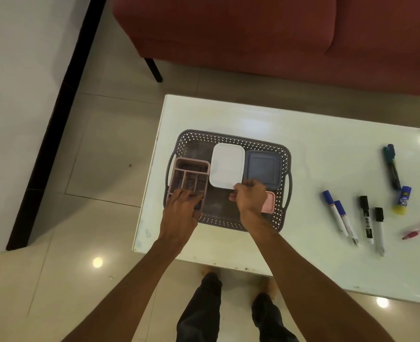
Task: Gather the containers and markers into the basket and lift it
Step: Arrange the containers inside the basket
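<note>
- Dark trouser legs are standing on the tiled floor, on the camera side of the basket's table.
- Both forearms are reaching forward from there, ending over the basket with the hands apart from each other.
- Left hand is lying over the near-left corner of the basket, its fingers spread and fairly straight, resting on the near end of the pink divided organiser.
- Right hand is hovering over the near-right part of the basket with its fingers curled; the fingertips are meeting the near edge of the white lidded container, though I cannot tell whether they are actually pinching it.
- Grey perforated basket is sitting flat at the left end of the glossy white table.
- Inside the basket, the organiser is lying on the left, the white container in the middle and a blue-grey lidded container on the right, touching the white one.
- A small pink container is showing in the basket's near-right corner, partly hidden by the right hand.
- Right of the basket, well apart from it, two blue-capped markers, two black-capped markers, a dark green marker, a glue stick and a pink pen are lying loose on the table.
- Beyond the basket, a red sofa is standing on the floor.
</note>
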The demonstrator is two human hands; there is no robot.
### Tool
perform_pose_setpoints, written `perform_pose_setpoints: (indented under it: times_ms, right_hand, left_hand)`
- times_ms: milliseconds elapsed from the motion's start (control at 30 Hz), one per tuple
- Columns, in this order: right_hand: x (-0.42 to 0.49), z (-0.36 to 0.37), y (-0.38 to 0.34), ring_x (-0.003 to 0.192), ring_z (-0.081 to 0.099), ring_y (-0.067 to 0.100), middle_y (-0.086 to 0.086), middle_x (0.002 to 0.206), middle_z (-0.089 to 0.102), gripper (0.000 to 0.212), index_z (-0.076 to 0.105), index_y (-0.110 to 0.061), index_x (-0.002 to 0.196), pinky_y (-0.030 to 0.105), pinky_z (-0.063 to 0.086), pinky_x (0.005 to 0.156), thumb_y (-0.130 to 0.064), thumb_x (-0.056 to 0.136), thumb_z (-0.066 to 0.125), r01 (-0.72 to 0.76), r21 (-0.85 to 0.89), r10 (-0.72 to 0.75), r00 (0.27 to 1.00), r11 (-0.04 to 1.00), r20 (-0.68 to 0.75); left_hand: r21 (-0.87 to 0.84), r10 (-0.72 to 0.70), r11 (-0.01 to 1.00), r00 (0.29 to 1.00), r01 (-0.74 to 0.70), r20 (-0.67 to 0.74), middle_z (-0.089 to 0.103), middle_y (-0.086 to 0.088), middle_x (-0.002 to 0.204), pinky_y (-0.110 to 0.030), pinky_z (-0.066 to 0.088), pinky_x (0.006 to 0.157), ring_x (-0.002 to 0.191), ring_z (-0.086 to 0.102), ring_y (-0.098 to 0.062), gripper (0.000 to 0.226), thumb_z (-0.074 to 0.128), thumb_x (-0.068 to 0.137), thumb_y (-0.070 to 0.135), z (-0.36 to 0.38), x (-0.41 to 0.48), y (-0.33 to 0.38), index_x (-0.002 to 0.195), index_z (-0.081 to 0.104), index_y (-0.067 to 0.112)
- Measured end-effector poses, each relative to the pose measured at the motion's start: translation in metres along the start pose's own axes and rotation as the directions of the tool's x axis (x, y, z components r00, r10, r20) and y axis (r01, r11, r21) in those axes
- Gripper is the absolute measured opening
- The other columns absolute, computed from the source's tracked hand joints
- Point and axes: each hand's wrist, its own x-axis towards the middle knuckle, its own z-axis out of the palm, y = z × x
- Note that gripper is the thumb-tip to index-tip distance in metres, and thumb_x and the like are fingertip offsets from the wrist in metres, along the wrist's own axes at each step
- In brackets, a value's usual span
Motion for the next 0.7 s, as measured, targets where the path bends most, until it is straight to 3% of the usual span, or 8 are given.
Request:
perform_pose_setpoints:
  times_ms: [233,300,367,467,567,633,700]
  right_hand:
    - [-0.012,-0.011,0.011,0.049,0.069,0.024,0.012,0.08,0.071,0.003,0.065,0.0,0.086,0.024,0.054,0.043,0.0,0.083,0.066,-0.041,-0.076,0.043,0.999,0.996,0.018]
    - [-0.017,-0.017,0.017,0.049,0.065,0.017,0.008,0.075,0.07,0.005,0.067,0.001,0.083,0.022,0.051,0.045,-0.004,0.083,0.068,-0.027,-0.205,0.037,0.998,0.978,0.047]
    - [-0.019,-0.021,0.023,0.063,0.065,0.019,0.01,0.079,0.07,0.012,0.068,0.0,0.083,0.032,0.058,0.06,-0.01,0.079,0.072,0.014,-0.354,0.014,0.997,0.935,0.076]
    - [-0.022,-0.023,0.029,0.098,0.063,0.026,0.01,0.104,0.066,0.036,0.061,-0.006,0.108,0.04,0.058,0.081,-0.019,0.077,0.074,0.194,-0.541,-0.159,0.981,0.818,0.11]
    - [-0.017,-0.019,0.026,0.122,0.047,0.029,0.013,0.134,0.047,0.064,0.041,-0.016,0.142,0.043,0.053,0.091,-0.024,0.085,0.07,0.463,-0.553,-0.403,0.885,0.693,0.234]
    - [-0.009,-0.015,0.023,0.125,0.044,0.03,0.014,0.138,0.039,0.072,0.027,-0.021,0.152,0.043,0.052,0.092,-0.025,0.091,0.065,0.53,-0.542,-0.403,0.848,0.652,0.344]
    - [-0.005,-0.014,0.022,0.121,0.048,0.031,0.014,0.137,0.04,0.076,0.021,-0.022,0.154,0.044,0.052,0.093,-0.02,0.091,0.063,0.517,-0.509,-0.349,0.851,0.688,0.392]
  left_hand:
    - [-0.006,-0.005,1.0,1.0,0.005,0.013,0.068,-0.006,0.121,-0.047,0.053,0.096,0.117,0.058,-0.03,0.049,0.082,0.075,0.015,0.004,0.0,0.0,0.122,0.068,0.015]
    - [-0.01,0.0,1.0,1.0,0.0,0.003,0.069,-0.007,0.119,-0.047,0.053,0.095,0.115,0.059,-0.031,0.049,0.083,0.074,0.015,0.004,0.0,0.0,0.12,0.069,0.015]
    - [-0.013,0.009,1.0,1.0,-0.009,-0.006,0.069,-0.007,0.118,-0.047,0.053,0.094,0.113,0.06,-0.031,0.049,0.084,0.072,0.015,0.004,0.0,0.0,0.119,0.07,0.014]
    - [-0.015,0.013,1.0,1.0,-0.013,-0.006,0.069,-0.006,0.117,-0.047,0.054,0.094,0.112,0.06,-0.03,0.048,0.083,0.073,0.016,0.004,0.0,-0.002,0.118,0.07,0.014]
    - [-0.005,0.019,1.0,1.0,-0.019,-0.004,0.07,-0.007,0.116,-0.048,0.054,0.093,0.111,0.06,-0.031,0.048,0.084,0.071,0.015,0.006,0.001,-0.002,0.117,0.07,0.014]
    - [-0.008,0.021,1.0,1.0,-0.021,-0.01,0.07,-0.006,0.116,-0.048,0.054,0.094,0.112,0.06,-0.031,0.048,0.085,0.071,0.014,0.005,0.001,-0.001,0.117,0.07,0.014]
    - [-0.01,0.013,1.0,1.0,-0.013,-0.009,0.07,-0.006,0.117,-0.047,0.053,0.095,0.113,0.06,-0.03,0.049,0.085,0.071,0.015,0.005,0.001,-0.001,0.118,0.07,0.015]
